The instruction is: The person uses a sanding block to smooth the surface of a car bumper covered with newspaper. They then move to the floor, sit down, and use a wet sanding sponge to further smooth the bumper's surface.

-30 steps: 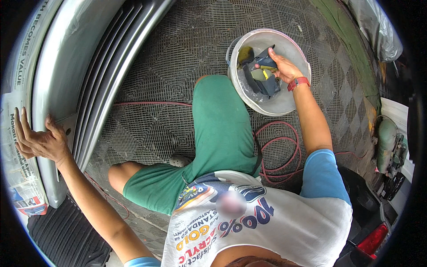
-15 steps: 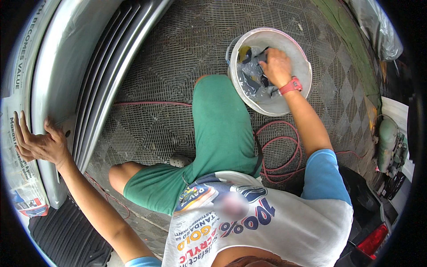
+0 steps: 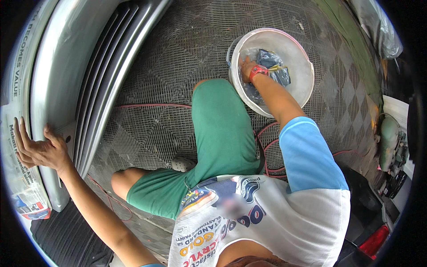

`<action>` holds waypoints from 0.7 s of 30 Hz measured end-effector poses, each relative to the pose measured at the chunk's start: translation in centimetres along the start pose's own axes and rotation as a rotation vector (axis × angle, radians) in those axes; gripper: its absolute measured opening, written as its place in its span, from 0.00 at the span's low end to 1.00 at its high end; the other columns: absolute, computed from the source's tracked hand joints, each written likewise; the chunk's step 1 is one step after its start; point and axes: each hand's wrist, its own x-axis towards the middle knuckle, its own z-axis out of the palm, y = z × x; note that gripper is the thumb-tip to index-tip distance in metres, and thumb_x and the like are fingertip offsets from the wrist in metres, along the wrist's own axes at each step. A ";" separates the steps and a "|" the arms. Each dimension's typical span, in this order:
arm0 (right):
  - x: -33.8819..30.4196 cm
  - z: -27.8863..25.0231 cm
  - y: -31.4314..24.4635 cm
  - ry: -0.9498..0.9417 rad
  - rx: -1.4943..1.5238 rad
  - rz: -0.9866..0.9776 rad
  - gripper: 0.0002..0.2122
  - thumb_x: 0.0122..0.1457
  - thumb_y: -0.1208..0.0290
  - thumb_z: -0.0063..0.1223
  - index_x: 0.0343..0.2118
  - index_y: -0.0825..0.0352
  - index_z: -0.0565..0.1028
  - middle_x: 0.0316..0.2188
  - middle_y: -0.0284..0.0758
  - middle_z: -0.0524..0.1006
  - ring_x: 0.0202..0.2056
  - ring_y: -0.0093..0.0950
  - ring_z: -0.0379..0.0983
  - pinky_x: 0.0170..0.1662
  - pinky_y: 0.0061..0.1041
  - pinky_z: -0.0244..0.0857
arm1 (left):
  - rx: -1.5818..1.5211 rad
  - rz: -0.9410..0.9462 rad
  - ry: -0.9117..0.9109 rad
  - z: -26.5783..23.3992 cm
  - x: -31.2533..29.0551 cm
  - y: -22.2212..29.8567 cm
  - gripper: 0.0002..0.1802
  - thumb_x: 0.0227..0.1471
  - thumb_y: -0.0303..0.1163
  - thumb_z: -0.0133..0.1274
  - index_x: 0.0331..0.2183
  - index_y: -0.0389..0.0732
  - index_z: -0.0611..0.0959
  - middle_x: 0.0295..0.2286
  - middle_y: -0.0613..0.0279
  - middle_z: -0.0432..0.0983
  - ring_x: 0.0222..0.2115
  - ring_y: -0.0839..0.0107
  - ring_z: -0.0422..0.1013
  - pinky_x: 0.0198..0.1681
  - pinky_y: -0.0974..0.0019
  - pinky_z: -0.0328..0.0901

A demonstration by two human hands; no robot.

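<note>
dark blue wet cloth (image 3: 272, 66) is lying inside the round white plastic bucket (image 3: 299, 53); right hand (image 3: 247, 66) is dipping beside it, grip unclear; left hand (image 3: 38, 149), fingers spread wide, is pressing the silver car panel (image 3: 58, 75).

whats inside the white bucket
In the round white plastic bucket lies a wet dark blue cloth with something small and yellow. The right hand reaches in, fingers mostly covered; whether it grips the cloth, and what lies beneath, is hidden.
</note>
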 end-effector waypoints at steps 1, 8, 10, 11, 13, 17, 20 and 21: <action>1.0 0.7 0.0 -0.015 0.027 0.013 0.41 0.58 0.69 0.60 0.74 0.54 0.52 0.73 0.46 0.53 0.70 0.49 0.60 0.66 0.51 0.64 | 0.001 -0.001 -0.002 -0.1 0.0 -0.1 0.36 0.68 0.65 0.39 0.60 0.47 0.75 0.58 0.67 0.76 0.60 0.70 0.67 0.63 0.54 0.48; 5.4 5.6 2.6 -0.177 0.236 0.049 0.27 0.59 0.67 0.57 0.63 0.65 0.73 0.60 0.52 0.74 0.64 0.43 0.70 0.64 0.39 0.66 | -0.050 -0.033 0.015 1.3 0.5 0.4 0.36 0.68 0.64 0.41 0.61 0.48 0.75 0.58 0.68 0.76 0.61 0.70 0.66 0.65 0.56 0.47; 1.7 2.9 2.5 -0.126 0.237 -0.110 0.26 0.57 0.69 0.60 0.61 0.67 0.76 0.57 0.52 0.78 0.61 0.42 0.74 0.64 0.35 0.66 | -0.047 -0.046 0.008 0.9 -0.2 0.5 0.35 0.68 0.64 0.41 0.61 0.49 0.76 0.58 0.69 0.76 0.61 0.71 0.66 0.65 0.56 0.46; -0.9 0.6 2.9 -0.079 0.316 -0.204 0.27 0.56 0.72 0.61 0.61 0.68 0.75 0.57 0.50 0.78 0.60 0.42 0.75 0.63 0.35 0.67 | -0.048 -0.052 0.005 0.5 -0.3 0.5 0.35 0.68 0.64 0.41 0.61 0.49 0.76 0.58 0.69 0.76 0.61 0.71 0.66 0.65 0.56 0.46; -3.9 -2.4 4.8 -0.202 0.704 -0.358 0.29 0.53 0.80 0.62 0.61 0.69 0.74 0.55 0.44 0.80 0.54 0.37 0.78 0.60 0.31 0.69 | -0.068 -0.061 0.013 0.5 0.0 0.6 0.35 0.67 0.65 0.41 0.61 0.49 0.76 0.58 0.70 0.76 0.61 0.71 0.65 0.65 0.56 0.46; -7.2 -3.0 7.3 -0.192 1.342 -0.558 0.28 0.55 0.80 0.60 0.61 0.65 0.74 0.52 0.36 0.79 0.48 0.30 0.79 0.56 0.30 0.71 | -0.060 -0.058 0.016 0.9 0.1 0.6 0.35 0.67 0.65 0.42 0.61 0.49 0.76 0.58 0.70 0.76 0.60 0.71 0.66 0.65 0.56 0.46; -11.5 -4.9 7.8 -0.122 1.612 -0.446 0.29 0.57 0.81 0.57 0.64 0.65 0.70 0.52 0.36 0.77 0.42 0.30 0.81 0.51 0.30 0.74 | -0.068 -0.055 0.011 0.9 -0.2 0.6 0.35 0.67 0.64 0.42 0.61 0.49 0.77 0.58 0.69 0.76 0.61 0.69 0.66 0.66 0.54 0.46; -12.6 -5.1 7.7 -0.053 1.703 -0.366 0.29 0.58 0.81 0.56 0.65 0.66 0.69 0.53 0.36 0.76 0.41 0.30 0.81 0.50 0.29 0.75 | -0.073 -0.050 0.011 0.8 -0.1 0.4 0.35 0.68 0.64 0.42 0.60 0.48 0.78 0.59 0.67 0.75 0.62 0.68 0.66 0.66 0.54 0.47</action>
